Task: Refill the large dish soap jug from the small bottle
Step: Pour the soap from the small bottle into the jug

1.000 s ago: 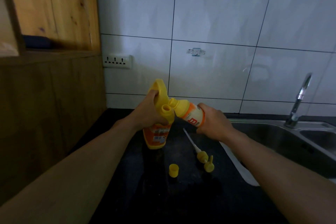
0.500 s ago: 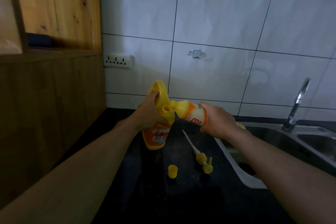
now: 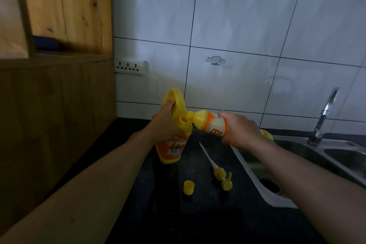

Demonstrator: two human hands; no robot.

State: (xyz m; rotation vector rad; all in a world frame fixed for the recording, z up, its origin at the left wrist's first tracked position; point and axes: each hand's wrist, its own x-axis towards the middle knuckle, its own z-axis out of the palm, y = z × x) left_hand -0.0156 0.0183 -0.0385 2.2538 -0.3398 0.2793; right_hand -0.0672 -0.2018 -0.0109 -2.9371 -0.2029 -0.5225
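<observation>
jug (image 3: 172, 151) partly behind left hand (image 3: 164, 125)

small bottle (image 3: 210, 124) rear body: hidden under right hand (image 3: 241, 130)
jug (image 3: 174, 145) label: blurred, unreadable
wall sticker (image 3: 215, 60): print too small
sink (image 3: 346, 152): cut off at right edge

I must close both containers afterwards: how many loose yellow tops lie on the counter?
2. A small yellow plastic screw cap stands nearest the camera; a yellow pump head with white tube lies right of it. The arms may hide others.

Dim, soft focus (edges bowed), counter underexposed.
</observation>
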